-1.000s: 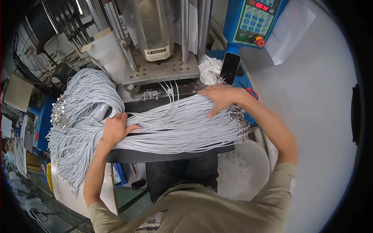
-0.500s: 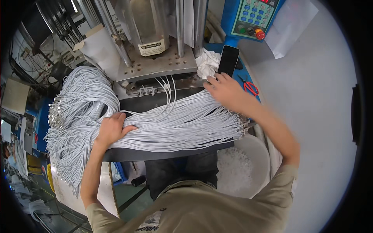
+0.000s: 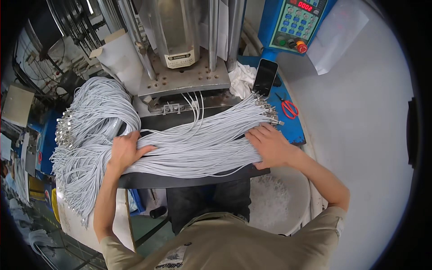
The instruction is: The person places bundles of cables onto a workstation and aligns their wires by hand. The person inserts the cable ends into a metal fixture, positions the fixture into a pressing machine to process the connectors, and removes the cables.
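Note:
A broad bundle of white cables (image 3: pixel 193 148) stretches sideways across a dark work surface. My left hand (image 3: pixel 124 152) lies over its left part, fingers curled into the cables and thumb stretched to the right. Near the right end, my right hand (image 3: pixel 272 146) has its fingers bent over the cables, with the thumb toward the near edge; the fingertips are partly hidden. Metal connectors (image 3: pixel 268 110) tip the right ends, fanned out beyond my right hand. A few cables run up from the bundle under the press plate (image 3: pixel 184 80).
A looped pile of cables (image 3: pixel 101 101) lies at left. Beyond the bundle stands a press with steel columns (image 3: pixel 212 36). At right are a phone (image 3: pixel 265 76), red-handled scissors (image 3: pixel 289 109), a white cloth (image 3: pixel 242 78) and a control box (image 3: pixel 294 24). A round bin (image 3: pixel 302 198) stands below.
My right hand has come nearer, from beside the phone down onto the right part of the bundle. The connector ends now lie farther back. My left hand stays in place.

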`<action>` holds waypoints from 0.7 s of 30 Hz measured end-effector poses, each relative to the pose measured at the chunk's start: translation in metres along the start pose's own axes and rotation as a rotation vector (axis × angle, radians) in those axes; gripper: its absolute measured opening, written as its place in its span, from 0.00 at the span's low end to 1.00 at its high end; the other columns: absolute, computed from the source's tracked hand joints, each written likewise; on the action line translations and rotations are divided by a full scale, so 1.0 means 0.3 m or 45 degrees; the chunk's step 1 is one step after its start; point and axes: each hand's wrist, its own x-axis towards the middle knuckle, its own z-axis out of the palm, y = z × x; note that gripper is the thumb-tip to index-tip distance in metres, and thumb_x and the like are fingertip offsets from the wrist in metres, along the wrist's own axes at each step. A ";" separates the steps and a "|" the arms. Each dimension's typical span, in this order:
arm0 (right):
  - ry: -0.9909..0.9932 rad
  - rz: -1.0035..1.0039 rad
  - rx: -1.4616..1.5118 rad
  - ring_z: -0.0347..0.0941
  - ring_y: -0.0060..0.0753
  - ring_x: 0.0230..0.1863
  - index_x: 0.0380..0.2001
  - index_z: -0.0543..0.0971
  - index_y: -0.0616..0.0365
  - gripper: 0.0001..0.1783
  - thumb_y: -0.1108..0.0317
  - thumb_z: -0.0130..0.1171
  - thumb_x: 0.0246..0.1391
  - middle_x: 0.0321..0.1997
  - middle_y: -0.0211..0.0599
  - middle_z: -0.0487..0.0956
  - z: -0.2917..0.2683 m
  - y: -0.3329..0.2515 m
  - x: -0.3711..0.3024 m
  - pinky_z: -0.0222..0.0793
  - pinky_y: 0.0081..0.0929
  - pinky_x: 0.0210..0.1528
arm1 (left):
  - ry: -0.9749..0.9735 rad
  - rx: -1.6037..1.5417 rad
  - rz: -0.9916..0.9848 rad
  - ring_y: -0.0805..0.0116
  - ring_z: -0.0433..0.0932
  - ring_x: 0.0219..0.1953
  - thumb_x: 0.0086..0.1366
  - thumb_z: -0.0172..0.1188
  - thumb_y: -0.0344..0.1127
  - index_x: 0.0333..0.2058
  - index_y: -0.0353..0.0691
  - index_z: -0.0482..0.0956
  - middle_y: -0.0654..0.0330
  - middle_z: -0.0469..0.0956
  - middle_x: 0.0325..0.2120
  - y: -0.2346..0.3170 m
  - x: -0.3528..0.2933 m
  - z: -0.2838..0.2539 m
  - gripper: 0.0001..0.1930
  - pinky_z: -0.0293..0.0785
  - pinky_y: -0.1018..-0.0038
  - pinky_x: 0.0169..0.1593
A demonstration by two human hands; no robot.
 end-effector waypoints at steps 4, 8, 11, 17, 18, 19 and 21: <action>-0.444 -0.055 -0.043 0.72 0.47 0.60 0.58 0.74 0.66 0.49 0.47 0.78 0.34 0.55 0.47 0.77 -0.016 0.026 0.094 0.58 0.48 0.69 | 0.000 0.007 0.016 0.42 0.81 0.26 0.58 0.68 0.66 0.35 0.33 0.78 0.47 0.81 0.24 -0.003 0.008 -0.030 0.34 0.75 0.55 0.30; -0.565 0.008 -0.142 0.72 0.48 0.58 0.55 0.75 0.65 0.46 0.47 0.78 0.36 0.54 0.46 0.77 -0.208 0.005 0.128 0.59 0.47 0.68 | -0.092 0.039 0.055 0.42 0.81 0.26 0.62 0.65 0.65 0.35 0.33 0.77 0.47 0.81 0.24 -0.018 -0.006 -0.015 0.32 0.75 0.54 0.31; -0.440 0.077 -0.170 0.72 0.48 0.57 0.55 0.76 0.65 0.47 0.43 0.77 0.37 0.53 0.46 0.77 -0.161 0.016 0.079 0.59 0.48 0.68 | -0.165 0.032 0.079 0.42 0.81 0.26 0.65 0.62 0.64 0.35 0.34 0.76 0.46 0.81 0.24 0.003 0.006 -0.005 0.31 0.74 0.54 0.31; 0.172 0.212 -0.312 0.68 0.51 0.62 0.60 0.75 0.64 0.51 0.33 0.69 0.44 0.55 0.47 0.76 -0.070 -0.035 0.022 0.58 0.53 0.69 | -0.287 0.002 -0.017 0.40 0.80 0.27 0.70 0.58 0.60 0.35 0.34 0.76 0.47 0.79 0.21 0.005 -0.019 0.008 0.28 0.74 0.52 0.32; 0.171 0.225 -0.309 0.68 0.51 0.62 0.60 0.75 0.64 0.51 0.33 0.69 0.44 0.55 0.47 0.76 -0.058 -0.055 0.021 0.58 0.53 0.69 | -0.304 -0.007 -0.045 0.40 0.80 0.27 0.70 0.58 0.59 0.36 0.34 0.76 0.47 0.79 0.21 0.007 -0.012 0.005 0.27 0.74 0.52 0.32; 0.241 0.206 -0.222 0.68 0.52 0.63 0.61 0.74 0.64 0.50 0.34 0.68 0.46 0.56 0.47 0.75 -0.041 -0.083 0.033 0.57 0.54 0.70 | -0.311 -0.006 -0.030 0.40 0.80 0.27 0.70 0.58 0.59 0.36 0.34 0.76 0.47 0.79 0.21 0.010 -0.007 0.006 0.27 0.74 0.52 0.32; 0.379 0.178 -0.053 0.66 0.53 0.64 0.62 0.73 0.63 0.48 0.35 0.65 0.51 0.57 0.48 0.74 -0.003 -0.129 0.067 0.57 0.55 0.71 | -0.213 -0.083 -0.059 0.40 0.80 0.27 0.71 0.57 0.58 0.36 0.35 0.76 0.47 0.79 0.20 0.021 0.003 0.013 0.26 0.74 0.52 0.32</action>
